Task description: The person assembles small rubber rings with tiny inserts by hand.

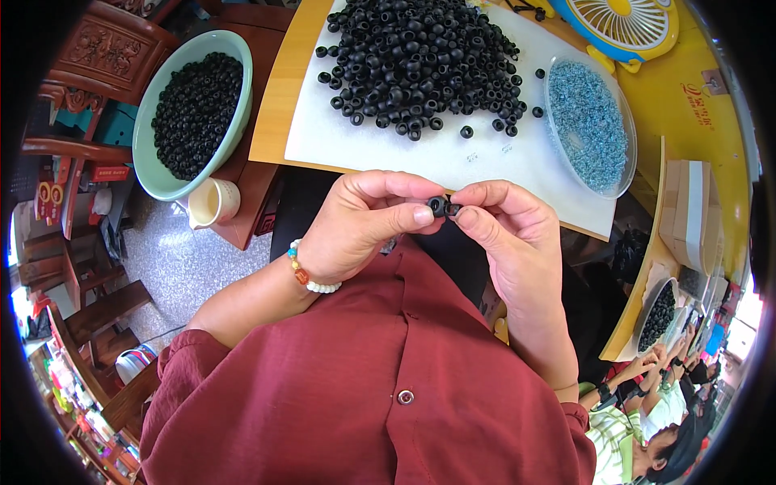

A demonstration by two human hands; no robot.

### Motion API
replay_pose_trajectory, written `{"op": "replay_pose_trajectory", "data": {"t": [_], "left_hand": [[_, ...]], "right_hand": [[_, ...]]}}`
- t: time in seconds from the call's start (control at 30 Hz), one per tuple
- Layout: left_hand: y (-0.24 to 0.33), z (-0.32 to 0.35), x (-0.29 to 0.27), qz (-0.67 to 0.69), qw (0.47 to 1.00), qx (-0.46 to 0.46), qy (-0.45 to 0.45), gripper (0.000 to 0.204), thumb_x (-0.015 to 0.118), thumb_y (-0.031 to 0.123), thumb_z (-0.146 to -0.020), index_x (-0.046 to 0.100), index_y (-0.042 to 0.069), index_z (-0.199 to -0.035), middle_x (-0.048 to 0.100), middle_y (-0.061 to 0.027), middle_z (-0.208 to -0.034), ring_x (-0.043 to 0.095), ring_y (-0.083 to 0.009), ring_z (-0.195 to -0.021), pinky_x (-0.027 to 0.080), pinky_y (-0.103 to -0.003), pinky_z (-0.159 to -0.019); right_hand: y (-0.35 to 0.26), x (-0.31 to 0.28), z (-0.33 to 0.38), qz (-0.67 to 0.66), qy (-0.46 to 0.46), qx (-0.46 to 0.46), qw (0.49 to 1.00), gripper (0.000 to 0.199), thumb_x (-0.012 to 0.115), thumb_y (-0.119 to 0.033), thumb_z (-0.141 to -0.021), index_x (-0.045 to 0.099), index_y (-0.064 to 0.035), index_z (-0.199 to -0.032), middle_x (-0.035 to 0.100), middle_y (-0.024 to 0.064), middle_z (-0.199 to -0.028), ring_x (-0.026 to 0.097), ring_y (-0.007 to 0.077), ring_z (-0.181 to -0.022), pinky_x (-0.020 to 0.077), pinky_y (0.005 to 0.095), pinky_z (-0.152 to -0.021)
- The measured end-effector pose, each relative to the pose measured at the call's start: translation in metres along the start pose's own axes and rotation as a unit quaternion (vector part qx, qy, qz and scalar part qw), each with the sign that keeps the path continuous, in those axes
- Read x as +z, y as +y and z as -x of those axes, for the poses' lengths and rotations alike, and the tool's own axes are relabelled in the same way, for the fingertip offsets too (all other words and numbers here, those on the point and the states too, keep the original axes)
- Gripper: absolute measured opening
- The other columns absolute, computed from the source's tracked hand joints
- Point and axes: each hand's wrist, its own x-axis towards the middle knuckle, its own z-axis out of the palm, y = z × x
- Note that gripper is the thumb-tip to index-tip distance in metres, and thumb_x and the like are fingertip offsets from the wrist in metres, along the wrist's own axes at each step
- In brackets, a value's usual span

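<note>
In front of my chest, my left hand (352, 222) pinches a small black ring-shaped part (437, 205) between thumb and forefinger. My right hand (517, 234) meets it from the other side, thumb and forefinger closed on a small dark piece (453, 209) that touches the ring. Whether the two are joined, I cannot tell. Beyond my hands, a big heap of similar black ring-shaped parts (420, 56) lies on a white board (364, 149), with several strays at its near edge. Right of the heap, a clear round dish (618, 192) holds many tiny pale-blue pieces (588, 121).
At left, a pale green basin (145, 162) full of black parts sits on a dark wooden surface by a cream cup (213, 202). A blue-and-yellow fan (618, 24) stands far right. Co-workers' hands (647, 364) are at lower right, near a cardboard box (689, 210) and another dish of black parts (659, 315).
</note>
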Motion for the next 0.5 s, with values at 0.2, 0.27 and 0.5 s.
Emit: {"op": "replay_pose_trajectory", "data": {"t": [0.2, 0.27, 0.5], "left_hand": [[0.0, 0.0, 0.001, -0.007, 1.0, 0.005, 0.0, 0.02, 0.063, -0.002, -0.081, 0.064, 0.001, -0.101, 0.062, -0.0117, -0.102, 0.063, -0.0213, -0.09, 0.055, -0.034, -0.081], [0.0, 0.0, 0.001, -0.001, 1.0, 0.006, 0.0, 0.02, 0.063, -0.002, -0.081, 0.064, 0.001, -0.101, 0.062, -0.0117, -0.102, 0.063, -0.0213, -0.09, 0.055, -0.034, -0.081], [-0.003, 0.0, -0.001, -0.071, 0.994, 0.074, -0.026, 0.02, 0.064, -0.001, -0.081, 0.066, 0.002, -0.1, 0.063, -0.0091, -0.099, 0.061, -0.0154, -0.091, 0.052, -0.027, -0.079]], "right_hand": [[0.002, -0.002, -0.001, -0.02, -0.004, -0.005, 1.0, 0.015, 0.06, 0.003, -0.085, 0.06, 0.0073, -0.099, 0.063, 0.0108, -0.094, 0.062, 0.0154, -0.086, 0.0508, 0.0248, -0.079], [0.002, -0.002, -0.001, -0.011, -0.007, -0.002, 1.0, 0.015, 0.06, 0.003, -0.084, 0.06, 0.0069, -0.099, 0.063, 0.0108, -0.094, 0.062, 0.0156, -0.086, 0.0506, 0.0249, -0.079], [0.012, -0.013, -0.005, -0.131, -0.019, 0.088, 0.987, 0.018, 0.064, -0.001, -0.082, 0.061, 0.0046, -0.099, 0.064, 0.0109, -0.093, 0.061, 0.0143, -0.083, 0.0494, 0.0258, -0.078]]}}
